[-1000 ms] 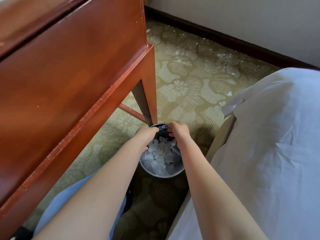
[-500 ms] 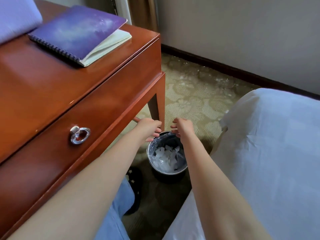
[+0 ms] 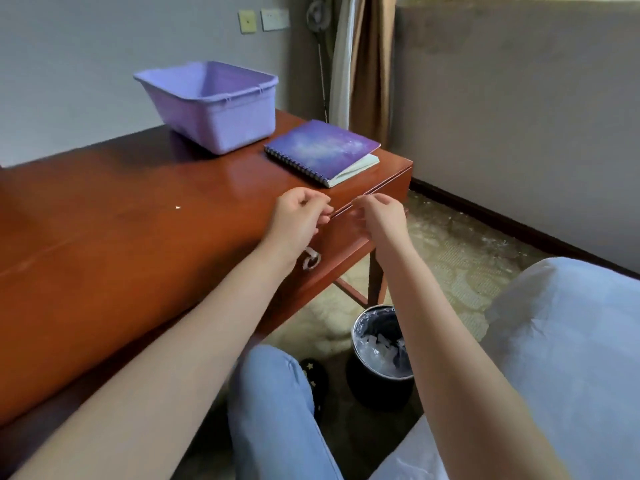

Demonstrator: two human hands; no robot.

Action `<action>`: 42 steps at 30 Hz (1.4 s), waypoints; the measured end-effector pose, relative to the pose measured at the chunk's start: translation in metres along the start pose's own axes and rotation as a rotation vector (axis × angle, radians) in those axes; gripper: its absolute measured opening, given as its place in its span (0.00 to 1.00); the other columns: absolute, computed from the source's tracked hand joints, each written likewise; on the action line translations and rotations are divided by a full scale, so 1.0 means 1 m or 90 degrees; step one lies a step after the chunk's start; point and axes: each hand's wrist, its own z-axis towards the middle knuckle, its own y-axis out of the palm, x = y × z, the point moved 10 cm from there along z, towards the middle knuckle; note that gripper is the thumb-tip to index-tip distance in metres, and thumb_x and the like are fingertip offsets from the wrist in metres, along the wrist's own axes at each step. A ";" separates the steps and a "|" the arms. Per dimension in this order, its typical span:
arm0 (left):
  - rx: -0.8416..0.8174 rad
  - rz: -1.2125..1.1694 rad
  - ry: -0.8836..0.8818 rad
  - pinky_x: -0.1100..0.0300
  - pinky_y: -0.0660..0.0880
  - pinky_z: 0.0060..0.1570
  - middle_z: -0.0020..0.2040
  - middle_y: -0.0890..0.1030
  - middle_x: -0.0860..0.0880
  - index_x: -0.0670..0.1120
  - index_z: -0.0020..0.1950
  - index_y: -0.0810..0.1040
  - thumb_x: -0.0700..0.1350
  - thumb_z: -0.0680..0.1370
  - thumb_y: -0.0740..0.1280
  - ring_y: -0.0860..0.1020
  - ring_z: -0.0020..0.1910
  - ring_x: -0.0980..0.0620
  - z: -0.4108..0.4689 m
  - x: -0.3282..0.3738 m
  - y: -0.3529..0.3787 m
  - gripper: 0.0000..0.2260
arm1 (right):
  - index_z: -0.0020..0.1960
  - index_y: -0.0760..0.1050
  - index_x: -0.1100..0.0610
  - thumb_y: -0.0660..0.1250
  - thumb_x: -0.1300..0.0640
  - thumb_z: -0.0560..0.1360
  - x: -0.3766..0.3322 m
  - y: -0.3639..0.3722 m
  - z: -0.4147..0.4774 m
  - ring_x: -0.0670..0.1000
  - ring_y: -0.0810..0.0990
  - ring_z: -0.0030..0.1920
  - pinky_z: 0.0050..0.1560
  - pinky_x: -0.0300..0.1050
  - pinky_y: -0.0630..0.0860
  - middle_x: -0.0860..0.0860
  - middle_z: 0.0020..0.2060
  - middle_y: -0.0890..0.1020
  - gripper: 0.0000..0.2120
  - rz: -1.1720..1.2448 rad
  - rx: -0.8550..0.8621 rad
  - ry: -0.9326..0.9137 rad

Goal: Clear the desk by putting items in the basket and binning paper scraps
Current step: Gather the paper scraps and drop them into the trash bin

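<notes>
— What is different now?

— Your left hand and right hand are up from the bin to the near edge of the bench; each grip is loosely curled and holds nothing.

— So what remains?

— Scraps lie in the bin. The notebook lies right of the empty basket; one small scrap is left.

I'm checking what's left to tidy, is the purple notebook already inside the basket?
No, the notebook lies closed on the desk beside the purple basket, not in it.
</notes>
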 end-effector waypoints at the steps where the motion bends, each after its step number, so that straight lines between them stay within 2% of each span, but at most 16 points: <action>1: 0.024 -0.005 0.014 0.64 0.70 0.35 0.38 0.79 0.51 0.49 0.39 0.74 0.41 0.78 0.62 0.76 0.36 0.56 -0.004 0.009 -0.021 0.08 | 0.38 0.77 0.54 0.63 0.59 0.73 -0.011 0.017 -0.008 0.49 0.75 0.28 0.29 0.38 0.70 0.50 0.31 0.80 0.06 -0.005 -0.022 -0.012; 6: 0.169 0.013 0.062 0.68 0.70 0.33 0.37 0.79 0.51 0.47 0.41 0.75 0.39 0.78 0.61 0.76 0.33 0.58 -0.033 0.029 -0.136 0.08 | 0.37 0.76 0.53 0.62 0.60 0.74 -0.050 0.117 -0.059 0.48 0.76 0.28 0.29 0.35 0.69 0.50 0.32 0.80 0.08 -0.038 -0.166 -0.062; 10: 0.300 0.075 0.063 0.70 0.73 0.35 0.39 0.79 0.53 0.44 0.48 0.78 0.40 0.79 0.61 0.76 0.36 0.59 -0.064 0.024 -0.230 0.06 | 0.38 0.76 0.53 0.62 0.59 0.75 -0.057 0.201 -0.103 0.50 0.77 0.30 0.30 0.36 0.70 0.52 0.33 0.81 0.08 -0.063 -0.275 -0.072; 14: 0.415 0.152 0.036 0.64 0.76 0.45 0.42 0.80 0.54 0.47 0.48 0.78 0.43 0.79 0.61 0.78 0.42 0.59 -0.102 0.004 -0.317 0.06 | 0.38 0.76 0.53 0.62 0.58 0.75 -0.058 0.281 -0.152 0.49 0.77 0.30 0.29 0.36 0.71 0.51 0.34 0.82 0.08 -0.110 -0.377 -0.102; 16: 0.466 0.193 0.014 0.62 0.76 0.48 0.42 0.80 0.55 0.48 0.48 0.78 0.44 0.79 0.61 0.78 0.45 0.58 -0.121 -0.006 -0.357 0.06 | 0.38 0.76 0.53 0.62 0.57 0.74 -0.056 0.319 -0.177 0.49 0.78 0.30 0.33 0.39 0.72 0.51 0.34 0.82 0.08 -0.140 -0.422 -0.118; 20: 0.540 0.239 -0.023 0.60 0.76 0.50 0.48 0.81 0.50 0.47 0.50 0.79 0.44 0.79 0.62 0.78 0.50 0.53 -0.158 -0.021 -0.421 0.06 | 0.34 0.77 0.53 0.62 0.55 0.71 -0.049 0.385 -0.230 0.53 0.79 0.35 0.44 0.51 0.78 0.51 0.34 0.83 0.09 -0.221 -0.501 -0.165; 22: 0.571 0.252 -0.039 0.60 0.76 0.50 0.50 0.81 0.49 0.46 0.50 0.79 0.44 0.79 0.63 0.78 0.51 0.52 -0.176 -0.029 -0.449 0.06 | 0.33 0.76 0.54 0.62 0.55 0.71 -0.048 0.412 -0.253 0.54 0.79 0.38 0.46 0.52 0.78 0.52 0.34 0.82 0.09 -0.264 -0.527 -0.194; 25: 0.600 0.299 -0.046 0.63 0.72 0.46 0.49 0.81 0.49 0.46 0.49 0.80 0.43 0.78 0.63 0.77 0.51 0.51 -0.199 -0.033 -0.484 0.07 | 0.35 0.74 0.54 0.61 0.58 0.73 -0.049 0.446 -0.284 0.54 0.75 0.40 0.38 0.43 0.71 0.49 0.32 0.77 0.09 -0.334 -0.566 -0.253; 27: 0.618 0.360 -0.062 0.61 0.71 0.49 0.53 0.80 0.48 0.46 0.52 0.80 0.42 0.79 0.61 0.76 0.55 0.49 -0.215 -0.034 -0.505 0.08 | 0.46 0.78 0.57 0.60 0.57 0.75 -0.044 0.466 -0.303 0.55 0.76 0.45 0.39 0.41 0.67 0.52 0.41 0.80 0.08 -0.388 -0.590 -0.302; 28: 0.629 0.392 -0.080 0.60 0.71 0.51 0.55 0.79 0.48 0.46 0.53 0.79 0.43 0.79 0.61 0.75 0.58 0.49 -0.223 -0.036 -0.515 0.08 | 0.54 0.77 0.58 0.61 0.56 0.75 -0.040 0.475 -0.311 0.56 0.77 0.50 0.42 0.40 0.67 0.54 0.48 0.81 0.11 -0.421 -0.597 -0.328; 30: 0.649 0.447 -0.125 0.57 0.70 0.52 0.59 0.77 0.48 0.47 0.54 0.79 0.44 0.79 0.61 0.72 0.62 0.47 -0.237 -0.040 -0.534 0.08 | 0.61 0.73 0.59 0.61 0.53 0.77 -0.028 0.491 -0.324 0.58 0.75 0.59 0.50 0.44 0.70 0.55 0.57 0.78 0.16 -0.504 -0.594 -0.389; 31: 0.656 0.484 -0.155 0.54 0.70 0.55 0.60 0.77 0.48 0.47 0.53 0.79 0.45 0.79 0.61 0.71 0.63 0.47 -0.243 -0.044 -0.542 0.08 | 0.64 0.71 0.59 0.62 0.51 0.77 -0.023 0.497 -0.329 0.58 0.73 0.63 0.59 0.47 0.71 0.55 0.61 0.76 0.19 -0.547 -0.590 -0.421; 33: 0.665 0.574 -0.203 0.48 0.67 0.60 0.62 0.76 0.49 0.48 0.52 0.79 0.45 0.79 0.61 0.68 0.65 0.47 -0.255 -0.048 -0.557 0.08 | 0.71 0.65 0.58 0.61 0.45 0.78 -0.010 0.508 -0.341 0.56 0.64 0.72 0.74 0.53 0.57 0.55 0.70 0.69 0.27 -0.624 -0.595 -0.464; 35: 0.669 0.634 -0.243 0.46 0.63 0.62 0.65 0.74 0.50 0.49 0.55 0.78 0.47 0.78 0.62 0.65 0.69 0.47 -0.264 -0.056 -0.570 0.09 | 0.74 0.62 0.58 0.58 0.43 0.79 -0.002 0.519 -0.354 0.54 0.57 0.76 0.76 0.54 0.49 0.54 0.75 0.63 0.28 -0.658 -0.609 -0.502; 39: 0.583 0.664 -0.405 0.37 0.49 0.70 0.76 0.58 0.48 0.50 0.73 0.64 0.59 0.77 0.60 0.49 0.77 0.47 -0.273 -0.090 -0.586 0.26 | 0.65 0.71 0.60 0.59 0.48 0.80 -0.004 0.531 -0.377 0.57 0.68 0.70 0.72 0.52 0.61 0.56 0.67 0.74 0.20 -0.604 -0.613 -0.569; 42: 0.514 0.681 -0.455 0.38 0.47 0.71 0.77 0.55 0.47 0.50 0.76 0.58 0.66 0.76 0.56 0.48 0.77 0.46 -0.267 -0.104 -0.586 0.33 | 0.63 0.72 0.58 0.61 0.48 0.79 -0.011 0.527 -0.381 0.58 0.75 0.61 0.60 0.48 0.72 0.54 0.60 0.78 0.18 -0.581 -0.595 -0.602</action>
